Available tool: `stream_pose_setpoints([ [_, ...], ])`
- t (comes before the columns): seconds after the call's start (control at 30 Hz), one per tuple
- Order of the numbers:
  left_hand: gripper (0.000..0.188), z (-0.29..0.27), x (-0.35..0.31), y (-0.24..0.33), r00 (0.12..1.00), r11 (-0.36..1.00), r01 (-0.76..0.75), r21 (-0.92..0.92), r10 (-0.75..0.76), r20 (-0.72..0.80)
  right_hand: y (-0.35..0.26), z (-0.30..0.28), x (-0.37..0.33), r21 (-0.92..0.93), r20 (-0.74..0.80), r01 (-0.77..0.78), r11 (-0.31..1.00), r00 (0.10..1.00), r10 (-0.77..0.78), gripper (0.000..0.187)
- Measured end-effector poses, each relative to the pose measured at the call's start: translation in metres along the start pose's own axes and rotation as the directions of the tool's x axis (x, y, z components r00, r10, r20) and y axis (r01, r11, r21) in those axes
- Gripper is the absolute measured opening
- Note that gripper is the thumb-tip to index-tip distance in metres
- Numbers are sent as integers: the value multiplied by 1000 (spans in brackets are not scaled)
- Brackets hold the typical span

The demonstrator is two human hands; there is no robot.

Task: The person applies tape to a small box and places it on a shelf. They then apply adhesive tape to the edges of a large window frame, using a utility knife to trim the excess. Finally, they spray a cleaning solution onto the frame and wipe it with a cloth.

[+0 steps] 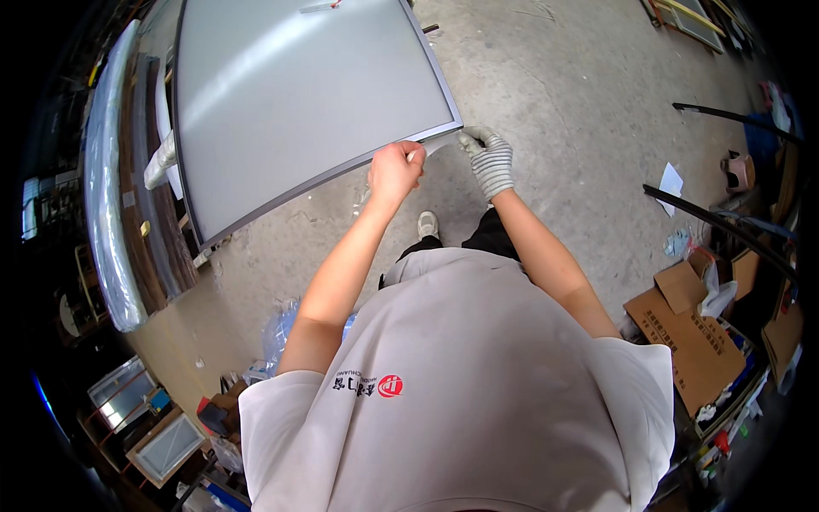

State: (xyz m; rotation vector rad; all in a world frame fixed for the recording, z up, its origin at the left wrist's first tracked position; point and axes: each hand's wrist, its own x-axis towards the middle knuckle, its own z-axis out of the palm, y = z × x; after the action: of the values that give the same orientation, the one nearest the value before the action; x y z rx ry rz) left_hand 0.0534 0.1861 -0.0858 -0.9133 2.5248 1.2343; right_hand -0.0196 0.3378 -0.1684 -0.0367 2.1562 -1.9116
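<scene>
A large framed panel (316,94) with a grey frame and a pale, cloudy pane lies ahead of me, its near right corner between my hands. My bare left hand (395,175) is closed in a pinch at the near edge of the frame. A thin whitish film strip (439,142) runs from its fingers toward the corner. My right hand (488,160), in a grey-and-white striped glove, pinches close to that corner, at the strip's other end. Its fingertips partly hide what they grip. A small tool with a red part (324,7) rests on the far part of the pane.
Long plastic-wrapped pieces (111,179) stand along the left side, close to the panel. Two black bars (721,224) jut in from the right. Flattened cardboard (687,341) and scraps lie at the lower right. Concrete floor (572,119) stretches between.
</scene>
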Motion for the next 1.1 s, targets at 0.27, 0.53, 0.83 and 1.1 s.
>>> stream_pose_setpoints([
  [0.27,21,-1,6,-6,1000,999,3,-32,-3,6,1,1,2,-111,15,37,993,999,-36,15],
  [0.53,19,-7,-5,-10,981,981,-188,49,186,55,-49,-13,-21,-611,-54,436,661,810,-584,32],
  [0.83,16,-16,-32,6,877,847,-480,226,467,114,-102,-22,-17,-496,793,839,223,542,-277,18],
  [1.1,16,-31,-42,2,868,893,-422,-158,448,214,-109,-27,-28,-222,756,963,154,270,-597,12],
])
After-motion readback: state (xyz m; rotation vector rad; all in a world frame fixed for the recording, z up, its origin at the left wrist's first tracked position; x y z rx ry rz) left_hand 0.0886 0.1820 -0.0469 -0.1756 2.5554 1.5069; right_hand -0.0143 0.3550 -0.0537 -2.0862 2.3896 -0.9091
